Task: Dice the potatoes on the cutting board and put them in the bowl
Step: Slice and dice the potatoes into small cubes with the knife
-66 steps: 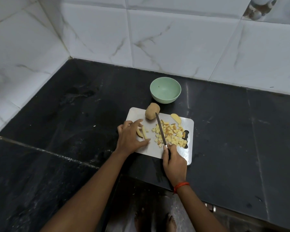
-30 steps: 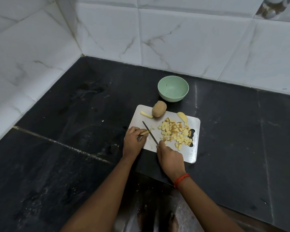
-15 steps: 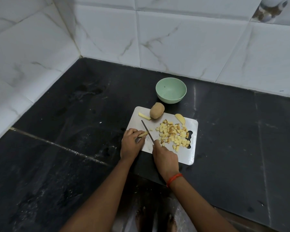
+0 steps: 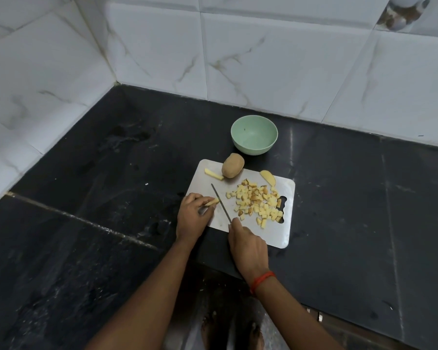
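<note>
Leftmost, the black stone bench [image 4: 86,198] runs under white marbled wall tiles [image 4: 48,72]; on it lies the pale grey rectangular cutting board [image 4: 202,184], its near edge close to the bench front; my left grip [image 4: 191,215] rests on the board's left near corner, fingers curled, pinching a thin yellow potato strip [image 4: 212,202] down against the board; a second loose potato strip [image 4: 213,174] lies apart at the board's far left edge; the slim steel knife [image 4: 220,203] slants across the board, tip pointing away and leftward, its blade set at the right end of the strip I hold; just beyond, the whole brown unpeeled potato [image 4: 233,165] sits on the far edge of the board, touching the loose strip's right end; my right grip [image 4: 248,246] is closed round the knife handle, forefinger stretched along its top, at the board's near edge; the round mint-green bowl [image 4: 253,151] stands on the bench just behind the board, near the whole potato; the heap of small yellow potato dice [image 4: 258,203] is spread over the right half of the board, apart from the bowl; a red thread band [image 4: 262,281] circles my right wrist; a curved pale potato slice [image 4: 268,177] lies at the far edge beyond the dice; the board's handle cut-out [image 4: 283,210] shows at the far right, dice touching its rim.
</note>
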